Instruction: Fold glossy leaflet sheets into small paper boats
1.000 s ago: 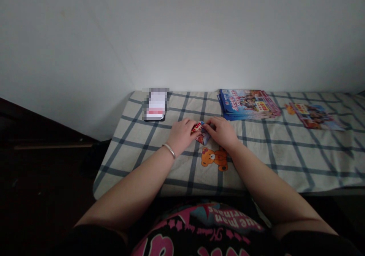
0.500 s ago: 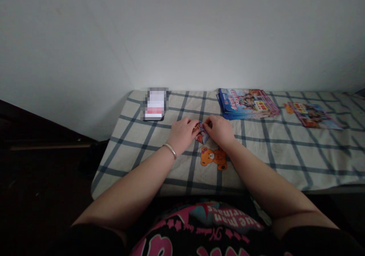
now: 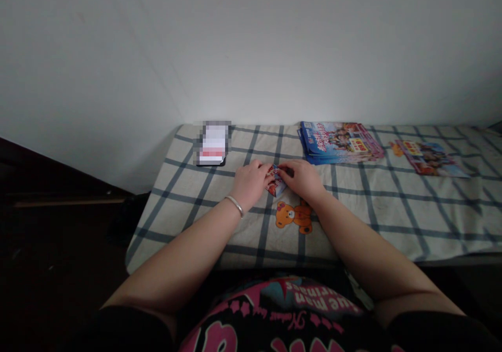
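Folded leaflet (image 3: 275, 189): lying on the bench (image 3: 188, 195) between the two hands, partly hidden under both; small, printed in red, blue and white, with one corner toward the body.
Left hand (image 3: 251, 183): mostly closed, with fingers curled at the left part of the folded leaflet and thumb laid over its face; pinched or merely pressed, cannot tell.
Right hand (image 3: 304, 178): closed on the upper right of the folded leaflet, with thumb and forefinger brought together and remaining fingers curled in.
Bracelet (image 3: 234, 205): silver-coloured, around the left wrist.
Cloth (image 3: 243, 143): pale with blue-grey checks, spread over the bench.
Bear print (image 3: 295, 218): orange, just nearer the body than the folded leaflet.
Leaflet stack (image 3: 337, 143): blue and pink, slightly fanned, beyond the right hand, near the wall (image 3: 251, 54).
Single leaflet (image 3: 435, 158): flat, right of the stack and apart from it.
Phone (image 3: 213, 143): lying at far left, screen lit but pixelated.
Shirt (image 3: 274, 310): black, with pink lettering.
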A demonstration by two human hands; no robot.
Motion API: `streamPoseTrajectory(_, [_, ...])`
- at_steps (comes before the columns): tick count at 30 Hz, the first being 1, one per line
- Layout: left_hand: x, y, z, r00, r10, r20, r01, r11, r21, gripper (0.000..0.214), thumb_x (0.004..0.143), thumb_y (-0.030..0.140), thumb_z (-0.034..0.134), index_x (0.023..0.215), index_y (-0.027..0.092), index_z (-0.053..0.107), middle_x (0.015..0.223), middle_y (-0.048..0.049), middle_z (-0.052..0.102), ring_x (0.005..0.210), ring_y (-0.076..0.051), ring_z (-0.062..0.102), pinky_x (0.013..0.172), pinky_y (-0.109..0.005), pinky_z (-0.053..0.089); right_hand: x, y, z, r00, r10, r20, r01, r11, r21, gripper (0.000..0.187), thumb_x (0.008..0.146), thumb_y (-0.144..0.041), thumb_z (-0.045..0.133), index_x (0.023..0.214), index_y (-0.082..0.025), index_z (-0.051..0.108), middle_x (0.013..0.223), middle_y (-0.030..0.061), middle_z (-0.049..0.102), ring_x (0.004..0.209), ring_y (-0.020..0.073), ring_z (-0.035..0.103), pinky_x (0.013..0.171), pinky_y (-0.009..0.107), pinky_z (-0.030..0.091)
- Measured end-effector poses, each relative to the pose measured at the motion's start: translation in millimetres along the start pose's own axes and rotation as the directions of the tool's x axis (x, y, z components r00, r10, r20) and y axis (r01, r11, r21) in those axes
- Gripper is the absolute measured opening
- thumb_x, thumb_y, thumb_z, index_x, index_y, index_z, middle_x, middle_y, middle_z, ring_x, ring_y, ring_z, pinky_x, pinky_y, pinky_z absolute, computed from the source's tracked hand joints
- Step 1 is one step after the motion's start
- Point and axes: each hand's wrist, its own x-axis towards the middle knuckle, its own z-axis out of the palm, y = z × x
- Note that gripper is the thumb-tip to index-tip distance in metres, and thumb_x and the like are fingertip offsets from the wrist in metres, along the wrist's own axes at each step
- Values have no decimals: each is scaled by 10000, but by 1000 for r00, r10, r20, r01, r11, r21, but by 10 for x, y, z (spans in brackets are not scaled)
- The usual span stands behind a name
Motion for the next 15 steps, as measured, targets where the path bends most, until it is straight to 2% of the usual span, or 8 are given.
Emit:
streamPoseTrajectory(4, [25,-32,-14,1000,-21,4,21,998,-52,380,923,395,604,1260,220,619,1098,-94,654,976,-252,645,787,-342,471,5,18,18,1000,5,-7,-5,1000,14,184,879,-266,594,986,-216,736,959,61,740,900,215,654,840,339,482])
streamPoseTrajectory(11, [6,-96,24,996,-39,-78,21,975,-221,316,861,379,693,1129,218,651,1028,-42,686,922,-219,646,782,-330,473,-29,27,49,999,-7,-49,9,999,44,158,857,-328,651,926,-203,719,873,51,703,839,203,620,766,316,453])
streamPoseTrajectory(15, [-45,-87,13,996,-1,-93,-20,974,-228,176,901,346,641,976,195,690,979,-44,654,908,-203,630,798,-328,478,-57,54,25,998,-46,-50,49,997,65,105,876,-287,634,840,-209,694,879,48,683,870,207,602,796,325,438])
